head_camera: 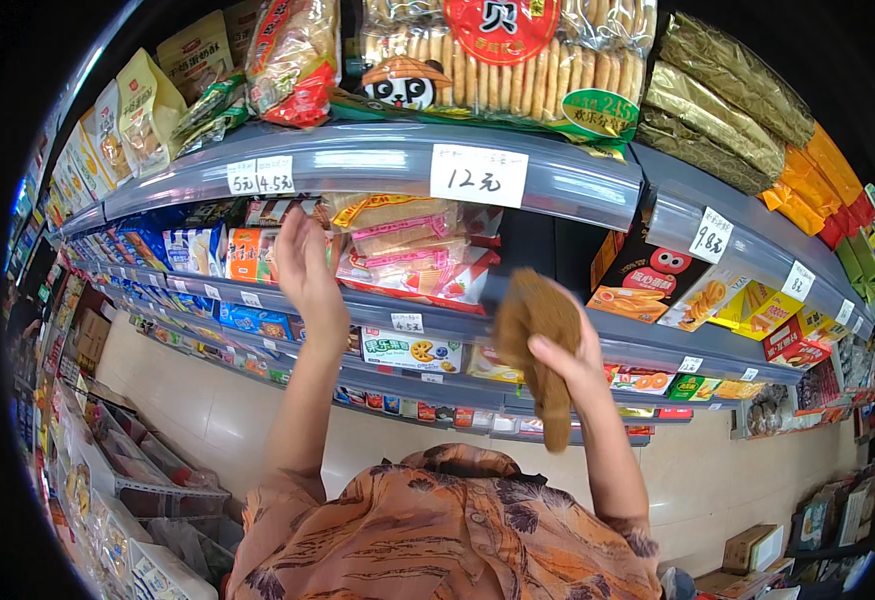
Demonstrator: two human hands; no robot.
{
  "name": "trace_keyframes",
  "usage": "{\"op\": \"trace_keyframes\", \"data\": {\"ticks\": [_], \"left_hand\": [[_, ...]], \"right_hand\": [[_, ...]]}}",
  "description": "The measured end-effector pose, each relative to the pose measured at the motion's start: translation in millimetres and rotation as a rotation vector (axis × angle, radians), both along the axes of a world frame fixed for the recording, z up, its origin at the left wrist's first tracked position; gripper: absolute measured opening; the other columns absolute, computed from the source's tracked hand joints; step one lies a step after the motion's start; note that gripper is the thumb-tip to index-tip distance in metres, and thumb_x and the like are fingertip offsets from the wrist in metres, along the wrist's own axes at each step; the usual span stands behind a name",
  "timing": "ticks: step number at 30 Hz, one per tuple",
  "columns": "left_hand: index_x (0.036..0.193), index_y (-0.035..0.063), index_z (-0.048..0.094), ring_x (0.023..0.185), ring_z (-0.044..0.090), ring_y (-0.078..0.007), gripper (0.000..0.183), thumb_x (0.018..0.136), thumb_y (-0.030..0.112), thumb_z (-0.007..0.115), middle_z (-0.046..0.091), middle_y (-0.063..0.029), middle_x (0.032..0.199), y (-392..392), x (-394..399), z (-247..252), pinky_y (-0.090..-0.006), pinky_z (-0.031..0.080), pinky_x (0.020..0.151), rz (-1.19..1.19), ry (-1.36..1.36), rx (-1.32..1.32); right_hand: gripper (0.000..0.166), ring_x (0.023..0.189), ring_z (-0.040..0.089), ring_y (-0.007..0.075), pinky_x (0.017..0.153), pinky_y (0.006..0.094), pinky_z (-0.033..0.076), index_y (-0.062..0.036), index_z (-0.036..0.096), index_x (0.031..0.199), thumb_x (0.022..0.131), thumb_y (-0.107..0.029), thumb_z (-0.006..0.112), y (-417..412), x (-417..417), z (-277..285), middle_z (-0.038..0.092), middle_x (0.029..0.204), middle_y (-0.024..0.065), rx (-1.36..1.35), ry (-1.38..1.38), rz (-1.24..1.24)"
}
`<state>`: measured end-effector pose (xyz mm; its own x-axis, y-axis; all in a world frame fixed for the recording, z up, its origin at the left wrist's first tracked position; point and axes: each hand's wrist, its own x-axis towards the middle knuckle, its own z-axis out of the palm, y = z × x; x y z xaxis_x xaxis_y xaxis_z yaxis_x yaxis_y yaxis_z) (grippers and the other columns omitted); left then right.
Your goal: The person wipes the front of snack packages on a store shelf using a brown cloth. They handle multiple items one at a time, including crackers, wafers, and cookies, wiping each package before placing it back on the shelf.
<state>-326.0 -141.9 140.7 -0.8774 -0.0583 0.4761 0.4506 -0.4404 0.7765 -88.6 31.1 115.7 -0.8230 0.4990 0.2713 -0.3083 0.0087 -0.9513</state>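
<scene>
My right hand [574,351] grips a folded brown cloth [531,330], slightly blurred, before a bare dark stretch of the shelf. My left hand [308,274] is raised at the same shelf, its fingers pointing up and its thumb side towards some clear-wrapped wafer packs [407,225]. Whether it touches them I cannot tell. Those packs lie in an open red-and-white carton [437,277] with strawberry pictures. Left of them stands an orange and white box [251,253], partly hidden by my left hand.
Above runs a shelf with a clear price rail [377,161], holding a large bag of biscuit sticks [512,82] and gold foil packs [715,105]. Dark snack boxes [640,277] stand to the right. Plastic bins [159,499] are at lower left, a cardboard box [749,547] at lower right.
</scene>
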Motion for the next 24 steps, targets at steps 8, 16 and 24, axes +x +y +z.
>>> {"op": "trace_keyframes", "data": {"ticks": [8, 16, 24], "left_hand": [[0.114, 0.0102, 0.057, 0.086, 0.054, -0.013, 0.034, 0.097, 0.038, 0.047, 0.061, -0.0018, 0.106, 20.0, -58.4, 39.7, -0.0302, 0.046, 0.081, -0.432, -0.435, 0.063], [0.117, 0.0034, 0.054, 0.108, 0.059, -0.0265, 0.035, 0.097, 0.03, 0.046, 0.061, -0.012, 0.115, 21.2, -91.3, 13.8, -0.0415, 0.047, 0.096, -0.577, -0.459, 0.03], [0.133, 0.0029, 0.042, 0.11, 0.058, -0.0222, 0.051, 0.087, 0.021, 0.056, 0.057, -0.0102, 0.118, -11.6, -25.4, 16.8, -0.0399, 0.046, 0.096, -0.492, -0.398, 0.087]], "right_hand": [[0.073, 0.115, 0.054, 0.0208, 0.099, 0.0318, 0.042, 0.0043, 0.042, 0.133, 0.077, -0.025, 0.078, -1.8, -106.5, 72.4, 0.055, 0.127, 0.0151, -0.075, -0.05, 0.153], [0.075, 0.114, 0.054, 0.0207, 0.099, 0.0326, 0.042, 0.0078, 0.039, 0.135, 0.078, -0.021, 0.078, -22.4, -125.2, 63.5, 0.054, 0.127, 0.0164, 0.04, 0.046, 0.101], [0.084, 0.122, 0.05, 0.0221, 0.101, 0.0348, 0.04, 0.0022, 0.031, 0.144, 0.079, -0.023, 0.077, -53.8, -82.5, 41.6, 0.052, 0.132, 0.0196, 0.278, 0.135, -0.026]]}}
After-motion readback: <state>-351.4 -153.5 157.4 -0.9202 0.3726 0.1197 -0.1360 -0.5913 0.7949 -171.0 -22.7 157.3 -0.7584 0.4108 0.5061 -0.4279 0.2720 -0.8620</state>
